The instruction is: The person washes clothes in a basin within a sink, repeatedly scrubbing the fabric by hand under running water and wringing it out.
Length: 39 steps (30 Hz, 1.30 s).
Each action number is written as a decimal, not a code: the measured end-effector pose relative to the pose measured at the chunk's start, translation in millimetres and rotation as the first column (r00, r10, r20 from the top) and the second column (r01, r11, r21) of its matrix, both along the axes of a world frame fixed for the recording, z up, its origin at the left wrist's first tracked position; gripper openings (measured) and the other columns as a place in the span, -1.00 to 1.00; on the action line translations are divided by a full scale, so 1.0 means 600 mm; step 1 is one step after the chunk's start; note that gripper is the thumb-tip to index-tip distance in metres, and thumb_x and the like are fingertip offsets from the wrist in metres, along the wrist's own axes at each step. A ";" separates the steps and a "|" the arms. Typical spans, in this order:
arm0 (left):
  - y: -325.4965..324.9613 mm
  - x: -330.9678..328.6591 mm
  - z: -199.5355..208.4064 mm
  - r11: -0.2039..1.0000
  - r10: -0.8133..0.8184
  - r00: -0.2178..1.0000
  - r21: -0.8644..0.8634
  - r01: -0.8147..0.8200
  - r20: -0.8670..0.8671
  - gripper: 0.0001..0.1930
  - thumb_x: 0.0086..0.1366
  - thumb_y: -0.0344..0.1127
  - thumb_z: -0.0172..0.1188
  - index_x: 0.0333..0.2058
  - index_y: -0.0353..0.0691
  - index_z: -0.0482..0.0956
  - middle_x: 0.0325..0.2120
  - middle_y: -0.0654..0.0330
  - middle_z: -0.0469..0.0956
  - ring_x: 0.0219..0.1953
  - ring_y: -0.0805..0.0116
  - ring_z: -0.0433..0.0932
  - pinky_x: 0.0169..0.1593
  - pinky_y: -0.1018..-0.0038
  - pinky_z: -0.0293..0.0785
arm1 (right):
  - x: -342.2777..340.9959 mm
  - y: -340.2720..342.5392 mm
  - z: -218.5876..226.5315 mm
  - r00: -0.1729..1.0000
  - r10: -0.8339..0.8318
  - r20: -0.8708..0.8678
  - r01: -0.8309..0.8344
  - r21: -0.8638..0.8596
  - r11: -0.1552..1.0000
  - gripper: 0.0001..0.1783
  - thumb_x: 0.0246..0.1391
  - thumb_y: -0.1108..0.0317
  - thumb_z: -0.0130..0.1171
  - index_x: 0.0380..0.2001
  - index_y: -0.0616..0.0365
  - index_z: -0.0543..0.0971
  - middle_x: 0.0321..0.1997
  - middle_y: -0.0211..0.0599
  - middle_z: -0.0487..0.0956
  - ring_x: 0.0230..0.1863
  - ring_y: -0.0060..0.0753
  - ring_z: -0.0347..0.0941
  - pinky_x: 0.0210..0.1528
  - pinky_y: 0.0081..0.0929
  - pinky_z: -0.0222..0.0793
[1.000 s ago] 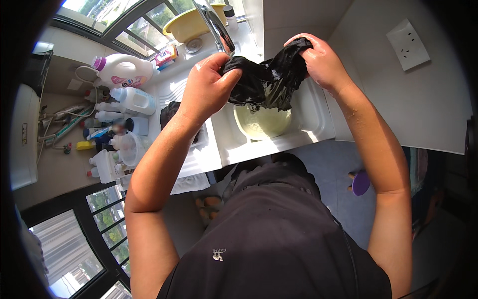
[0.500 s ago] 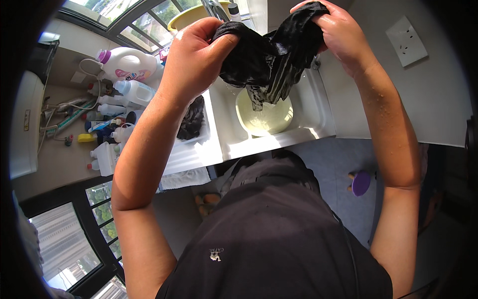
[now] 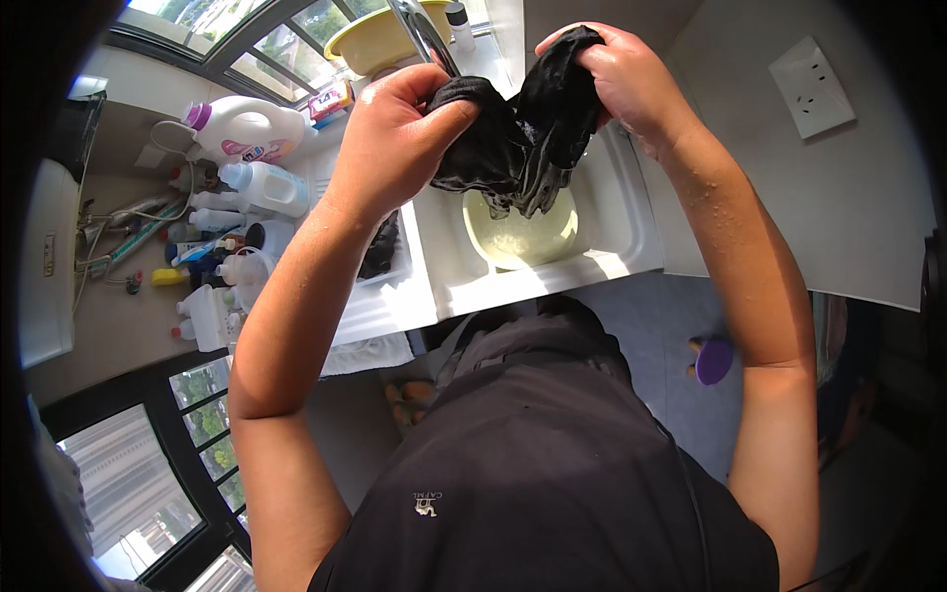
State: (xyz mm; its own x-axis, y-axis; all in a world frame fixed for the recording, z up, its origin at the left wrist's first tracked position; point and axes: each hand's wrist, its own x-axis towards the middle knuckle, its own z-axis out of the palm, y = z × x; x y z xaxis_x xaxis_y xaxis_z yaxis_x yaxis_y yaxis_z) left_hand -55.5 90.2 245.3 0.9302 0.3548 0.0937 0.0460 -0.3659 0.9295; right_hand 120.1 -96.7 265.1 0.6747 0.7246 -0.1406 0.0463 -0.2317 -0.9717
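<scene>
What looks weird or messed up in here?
Nothing really stands out. The big white bottle looks tipped, but that's probably just the wide lens. The black cloth hangs from the left hand and right hand above the pale basin.

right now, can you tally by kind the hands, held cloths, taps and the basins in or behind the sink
Hands: 2 (left hand, right hand)
Held cloths: 1 (black cloth)
Taps: 1 (silver tap)
Basins: 2 (pale basin, yellow basin)
Total: 6
</scene>
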 end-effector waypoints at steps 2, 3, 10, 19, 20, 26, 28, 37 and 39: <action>-0.010 0.020 -0.042 0.998 0.005 0.994 0.062 0.001 -0.106 -0.85 0.40 -0.35 0.34 -0.24 -0.34 0.67 -0.40 0.40 0.60 -0.35 0.66 0.50 -0.25 0.63 0.44 | 0.020 0.010 -0.079 0.995 -0.012 -0.103 0.014 0.019 1.000 -0.59 0.23 0.45 -0.14 -0.08 0.18 0.70 -0.15 -0.29 0.73 -0.16 -0.46 0.67 -0.09 -0.47 0.58; -0.013 0.022 -0.078 1.000 0.021 0.993 0.015 -0.020 -0.115 -0.84 0.38 -0.34 0.31 -0.27 -0.35 0.67 -0.44 0.39 0.59 -0.37 0.65 0.48 -0.26 0.60 0.43 | 0.010 0.023 -0.108 0.975 -0.026 -0.219 0.033 0.029 0.999 -0.60 0.25 0.43 -0.12 -0.08 0.20 0.71 -0.14 -0.26 0.72 -0.10 -0.42 0.65 0.03 -0.43 0.56; -0.029 0.075 -0.390 0.985 0.075 0.856 0.170 0.014 -0.511 -0.72 0.29 -0.19 0.28 -0.24 -0.33 0.66 -0.46 0.04 0.65 -0.35 0.18 0.65 -0.18 0.24 0.55 | 0.037 0.028 -0.524 0.991 0.006 -0.134 -0.049 -0.319 0.947 -0.63 0.20 0.35 0.01 -0.09 0.34 0.68 -0.14 -0.04 0.75 -0.12 -0.13 0.65 0.02 -0.21 0.51; -0.045 0.067 -0.784 0.661 0.051 0.794 0.616 0.428 -0.606 -0.49 0.31 -0.24 0.27 0.21 -0.21 0.45 0.41 -0.01 0.37 0.41 -0.15 0.36 0.37 0.04 0.43 | -0.046 0.011 -0.810 0.495 0.619 0.610 -0.066 -0.684 0.726 -0.42 0.36 0.30 -0.03 0.42 -0.06 0.48 0.62 -0.10 0.27 0.62 -0.01 0.16 0.61 -0.04 0.11; -0.067 0.084 -0.799 0.713 -0.013 0.657 0.454 0.535 -0.754 -0.30 0.39 -0.19 0.14 0.44 -0.22 0.16 0.55 -0.06 0.09 0.56 -0.21 0.07 0.57 0.01 0.10 | -0.046 0.004 -0.830 0.529 0.727 0.437 -0.101 -0.818 0.566 -0.35 0.40 0.25 -0.13 0.53 -0.02 0.33 0.72 -0.18 0.06 0.73 -0.15 -0.14 0.72 -0.03 -0.26; -0.086 0.083 -0.860 0.701 0.127 0.543 0.463 0.543 -0.830 -0.25 0.48 -0.11 -0.10 0.57 -0.18 -0.03 0.63 -0.01 -0.14 0.63 -0.19 -0.16 0.62 -0.07 -0.19 | -0.024 0.036 -0.852 0.741 0.606 0.288 -0.255 -0.715 0.651 -0.26 0.45 0.16 -0.21 0.64 -0.03 0.07 0.76 -0.28 -0.08 0.76 -0.16 -0.31 0.74 -0.09 -0.43; -0.093 0.090 -0.825 0.584 0.184 0.478 0.487 0.649 -0.859 -0.25 0.45 -0.06 -0.01 0.53 -0.17 0.09 0.57 -0.09 0.09 0.55 -0.17 0.16 0.51 -0.04 0.19 | -0.029 0.040 -0.834 0.550 0.741 0.385 -0.202 -0.800 0.565 -0.31 0.42 0.16 -0.13 0.57 0.01 0.24 0.71 -0.21 0.08 0.67 -0.06 0.02 0.67 -0.11 -0.04; -0.050 0.108 -0.737 0.861 0.194 0.805 0.490 0.134 -0.561 -0.54 0.14 -0.17 0.38 0.00 -0.19 0.57 0.01 -0.02 0.63 0.07 -0.13 0.64 0.09 0.03 0.60 | -0.022 0.014 -0.779 0.896 0.291 0.335 -0.080 -0.523 0.849 -0.47 0.26 0.25 0.09 0.29 0.02 0.54 0.39 -0.23 0.52 0.38 0.00 0.43 0.43 -0.07 0.36; -0.054 0.093 -0.760 0.817 0.155 0.865 0.554 0.160 -0.478 -0.54 0.13 -0.18 0.40 -0.01 -0.19 0.57 0.03 -0.01 0.60 0.12 -0.14 0.60 0.09 0.04 0.60 | -0.022 0.001 -0.792 0.855 0.353 0.380 -0.086 -0.568 0.818 -0.41 0.26 0.26 0.10 0.36 0.02 0.50 0.46 -0.21 0.46 0.45 -0.04 0.35 0.50 -0.09 0.27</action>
